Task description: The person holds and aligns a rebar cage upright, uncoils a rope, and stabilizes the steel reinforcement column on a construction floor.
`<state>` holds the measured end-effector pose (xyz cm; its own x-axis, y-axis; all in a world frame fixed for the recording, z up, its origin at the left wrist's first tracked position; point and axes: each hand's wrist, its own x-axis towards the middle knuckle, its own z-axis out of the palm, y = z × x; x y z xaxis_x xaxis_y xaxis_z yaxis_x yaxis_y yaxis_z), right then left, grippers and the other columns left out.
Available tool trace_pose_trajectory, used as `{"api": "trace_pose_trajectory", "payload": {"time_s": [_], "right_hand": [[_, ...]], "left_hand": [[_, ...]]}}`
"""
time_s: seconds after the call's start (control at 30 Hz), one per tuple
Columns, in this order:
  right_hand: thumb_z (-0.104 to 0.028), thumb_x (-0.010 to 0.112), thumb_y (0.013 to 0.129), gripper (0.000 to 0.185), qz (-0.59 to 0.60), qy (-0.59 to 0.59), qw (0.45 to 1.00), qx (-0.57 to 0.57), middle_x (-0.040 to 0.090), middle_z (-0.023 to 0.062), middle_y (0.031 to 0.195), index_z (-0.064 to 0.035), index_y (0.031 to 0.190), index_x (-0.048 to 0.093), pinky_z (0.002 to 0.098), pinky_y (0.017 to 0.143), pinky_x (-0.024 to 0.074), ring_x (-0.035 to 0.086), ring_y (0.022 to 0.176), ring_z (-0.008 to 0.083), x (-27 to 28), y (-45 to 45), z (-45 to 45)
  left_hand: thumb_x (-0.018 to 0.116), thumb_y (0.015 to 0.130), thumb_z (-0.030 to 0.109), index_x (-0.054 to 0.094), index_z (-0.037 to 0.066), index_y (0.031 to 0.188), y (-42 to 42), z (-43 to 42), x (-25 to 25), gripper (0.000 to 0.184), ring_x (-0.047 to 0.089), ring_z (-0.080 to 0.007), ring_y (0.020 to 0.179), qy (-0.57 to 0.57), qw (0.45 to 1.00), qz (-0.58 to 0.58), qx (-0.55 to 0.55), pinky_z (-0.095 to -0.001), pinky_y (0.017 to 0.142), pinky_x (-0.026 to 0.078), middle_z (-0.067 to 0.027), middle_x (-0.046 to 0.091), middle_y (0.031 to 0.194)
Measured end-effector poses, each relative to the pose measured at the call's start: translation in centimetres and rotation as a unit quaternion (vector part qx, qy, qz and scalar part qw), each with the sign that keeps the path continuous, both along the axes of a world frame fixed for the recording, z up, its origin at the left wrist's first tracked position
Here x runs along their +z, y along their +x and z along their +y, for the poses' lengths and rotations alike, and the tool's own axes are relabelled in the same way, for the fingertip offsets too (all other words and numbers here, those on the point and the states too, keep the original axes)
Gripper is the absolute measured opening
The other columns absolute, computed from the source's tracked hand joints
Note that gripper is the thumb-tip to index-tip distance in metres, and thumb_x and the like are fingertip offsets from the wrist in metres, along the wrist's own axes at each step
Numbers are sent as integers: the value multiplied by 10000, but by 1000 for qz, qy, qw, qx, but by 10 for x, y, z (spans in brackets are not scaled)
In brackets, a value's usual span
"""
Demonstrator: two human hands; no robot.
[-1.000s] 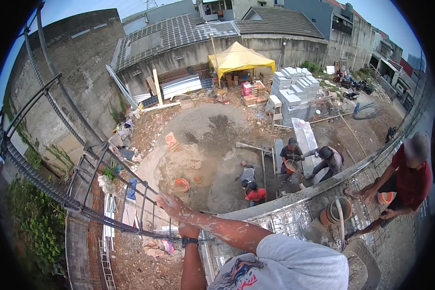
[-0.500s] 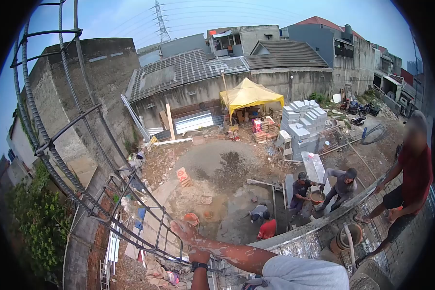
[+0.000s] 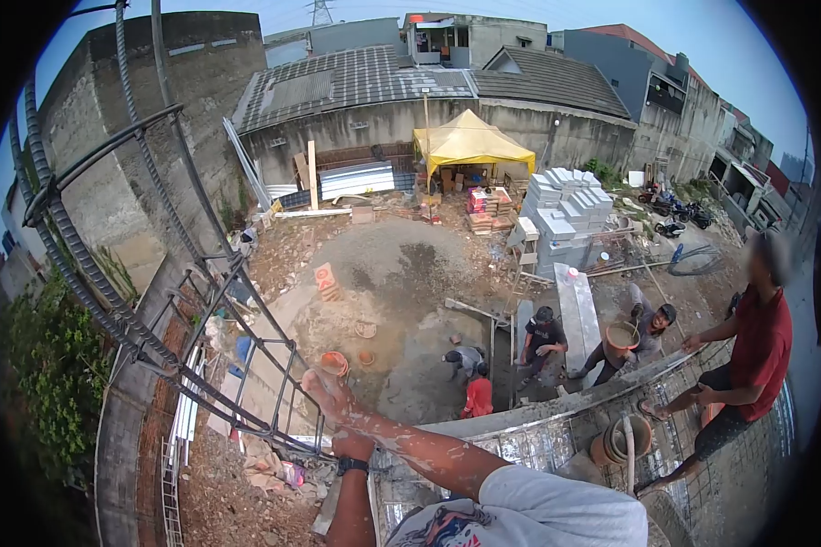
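Note:
My right hand (image 3: pixel 330 394) is beside the upper end of a dark rebar cage (image 3: pixel 269 342), its fingers bent and pressed together. Cement spatters cover that forearm, which comes out of a light grey sleeve. Just below, my left hand (image 3: pixel 353 445), with a black watch on its wrist, is closed near the cage's lower corner and partly behind my right forearm. What either hand grips is hidden. The long ribbed bars of the cage sweep up to the left edge of the view.
At the right, a person in red (image 3: pixel 759 351) stands barefoot on a rebar mesh near stacked buckets (image 3: pixel 622 439). Below are several workers, one holding a bucket (image 3: pixel 622 337). Behind them are pale blocks (image 3: pixel 566 214) and a yellow canopy (image 3: pixel 474 141). A concrete edge (image 3: pixel 538 401) crosses below.
The bucket below, held between two workers half a second ago, is now with the right-hand one, raised toward the concrete edge. The view has tilted. My hands stay by the cage.

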<state>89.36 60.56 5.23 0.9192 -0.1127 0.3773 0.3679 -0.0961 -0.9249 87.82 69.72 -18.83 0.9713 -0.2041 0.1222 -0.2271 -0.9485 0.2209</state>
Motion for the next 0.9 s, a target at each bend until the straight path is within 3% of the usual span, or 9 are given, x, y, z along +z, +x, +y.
{"api": "trace_pose_trajectory", "payload": {"time_s": [0.1,0.2,0.27,0.37,0.5,0.6,0.63,0.73,0.9], "right_hand": [[-406,336,995,426,-4,20,999,-49,491,58,707,-45,853,510,315,694,407,478,684,175,15,-10,8],[-397,340,997,421,-67,-12,996,-60,487,41,719,-44,840,507,302,704,402,461,699,157,8,-7,7],[-394,337,998,417,20,38,999,15,486,34,727,-49,833,503,296,710,399,461,708,154,2,1,3],[-380,338,998,402,52,46,997,28,476,28,732,-55,823,495,288,713,390,449,716,148,10,-3,1],[-380,327,1002,378,3,56,998,30,411,-18,729,-76,844,487,252,612,334,374,657,95,6,-1,3],[-384,332,1001,378,14,62,997,38,410,-24,725,-77,849,491,251,601,328,374,654,84,5,0,6],[-386,332,1002,379,8,65,997,52,411,-26,725,-77,852,493,250,598,326,375,653,82,4,2,3],[-411,315,1002,402,9,66,996,64,392,-26,698,-86,852,497,246,586,313,360,627,82,5,-2,2],[-419,300,1003,419,3,26,999,38,379,-18,674,-85,840,493,252,577,308,355,606,85,7,1,-2]], "left_hand": [[714,617,525,431,-108,1206,-5,-1,4,910,619,-389,835,-1,1000,15,18,-484,696,506,-243,609,983],[659,695,480,578,34,1102,-5,-3,5,609,640,-341,841,33,998,-48,3,-453,721,502,-170,647,981],[628,737,461,644,104,1066,-8,-3,0,486,653,-311,840,29,998,-63,2,-439,733,498,-134,668,974],[628,720,493,601,77,1137,-18,-10,57,591,651,-318,809,-27,999,42,19,-454,732,493,-147,668,918],[766,544,512,593,31,1054,-26,-15,79,722,628,-353,852,-88,990,78,78,-474,722,496,-178,629,986],[702,597,521,444,-80,1239,-21,-8,47,917,612,-417,822,-76,996,-3,37,-517,787,463,-271,621,860],[718,586,501,460,-77,1232,-28,-11,57,904,606,-411,870,1,997,0,72,-485,810,470,-258,625,932],[725,586,479,471,-70,1226,-27,-10,77,880,599,-413,895,-73,995,47,52,-474,813,472,-250,627,963],[715,598,441,481,-71,1207,-26,-13,85,829,605,-403,885,-79,993,69,62,-473,808,477,-252,629,944]]}}
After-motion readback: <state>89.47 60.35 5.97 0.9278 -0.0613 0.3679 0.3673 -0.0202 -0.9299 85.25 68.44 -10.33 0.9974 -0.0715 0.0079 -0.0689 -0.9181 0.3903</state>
